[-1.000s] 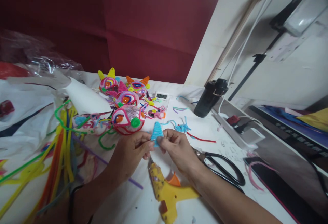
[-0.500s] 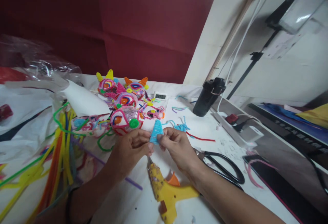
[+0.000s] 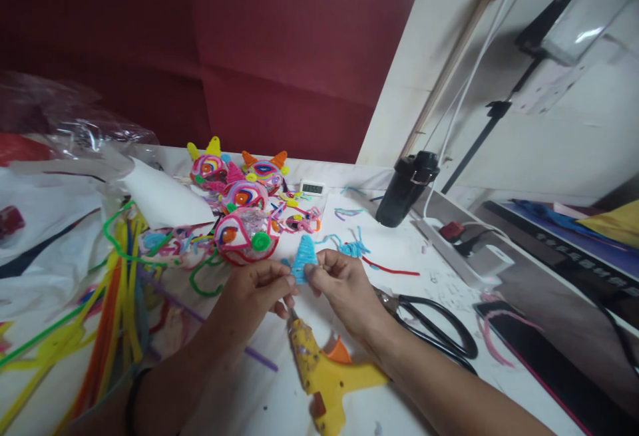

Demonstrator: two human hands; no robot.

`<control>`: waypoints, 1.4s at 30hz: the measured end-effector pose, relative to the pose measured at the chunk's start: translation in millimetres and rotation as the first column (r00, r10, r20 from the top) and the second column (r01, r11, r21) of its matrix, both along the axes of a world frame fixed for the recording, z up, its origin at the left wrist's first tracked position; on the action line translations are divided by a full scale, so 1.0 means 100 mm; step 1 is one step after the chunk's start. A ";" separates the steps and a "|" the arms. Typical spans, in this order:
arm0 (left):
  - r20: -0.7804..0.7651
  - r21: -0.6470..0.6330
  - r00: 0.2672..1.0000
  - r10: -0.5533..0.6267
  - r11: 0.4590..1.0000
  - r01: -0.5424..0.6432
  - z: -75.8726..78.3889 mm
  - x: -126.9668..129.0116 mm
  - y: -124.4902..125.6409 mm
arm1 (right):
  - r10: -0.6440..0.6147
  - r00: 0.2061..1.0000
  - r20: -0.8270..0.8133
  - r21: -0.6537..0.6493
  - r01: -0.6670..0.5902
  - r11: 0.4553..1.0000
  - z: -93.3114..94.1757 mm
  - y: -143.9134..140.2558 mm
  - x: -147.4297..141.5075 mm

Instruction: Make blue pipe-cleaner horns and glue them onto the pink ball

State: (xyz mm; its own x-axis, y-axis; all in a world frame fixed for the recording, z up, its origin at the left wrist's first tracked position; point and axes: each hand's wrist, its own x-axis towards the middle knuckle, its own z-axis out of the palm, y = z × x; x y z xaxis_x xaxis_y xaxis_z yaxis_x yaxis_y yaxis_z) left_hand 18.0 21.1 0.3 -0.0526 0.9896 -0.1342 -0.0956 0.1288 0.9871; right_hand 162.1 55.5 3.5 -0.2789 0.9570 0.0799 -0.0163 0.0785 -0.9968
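A light-blue, tapered piece of wound fuzzy stem [image 3: 304, 257] stands at the centre of the frame, held between the two hands above the white desk [image 3: 272, 399]. Its long axis runs nearly upright in the frame, the narrow, blunt tip pointing to the top and the wide base toward the bottom.

The left hand [image 3: 257, 289] pinches the piece at its lower left edge, thumb and forefinger pressed together. The right hand [image 3: 344, 283] pinches its lower right side, the thumb lying flat across the front.

Just below the hands, a yellow glue gun with an orange trigger [image 3: 310, 353] lies on the desk, its metal nozzle pointing up the frame toward the left fingers. Black-handled metal scissors [image 3: 391, 302] lie to the right, partly behind the right forearm. Up and left of the piece sits a rounded, clear ornament edged in pink and red fuzzy stem [image 3: 244, 249]; a tangle of blue fuzzy stem [image 3: 353, 248] lies to the piece's right, near a straight red stem [image 3: 394, 269].
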 end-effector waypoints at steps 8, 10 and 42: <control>-0.039 -0.003 0.999 -0.013 1.000 0.013 -0.03 0.01 0.02 | -0.005 1.000 -0.019 -0.005 0.005 1.000 0.02 0.00 0.00; -0.028 -0.014 0.999 -0.021 1.000 0.020 -0.02 0.02 0.02 | -0.009 1.000 -0.012 -0.002 0.009 1.000 0.02 0.00 0.00; -0.036 0.017 0.999 0.013 1.000 -0.012 -0.06 0.01 0.03 | -0.008 1.000 0.018 0.016 0.007 1.000 0.01 0.00 0.00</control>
State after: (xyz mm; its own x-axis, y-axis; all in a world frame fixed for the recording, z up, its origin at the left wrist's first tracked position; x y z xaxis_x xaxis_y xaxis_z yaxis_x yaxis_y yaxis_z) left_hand 19.4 24.3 -5.6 -0.0696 0.9909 -0.1154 -0.0613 0.1112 0.9919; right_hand 162.1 55.8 4.0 -0.2732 0.9577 0.0900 0.0023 0.0942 -0.9955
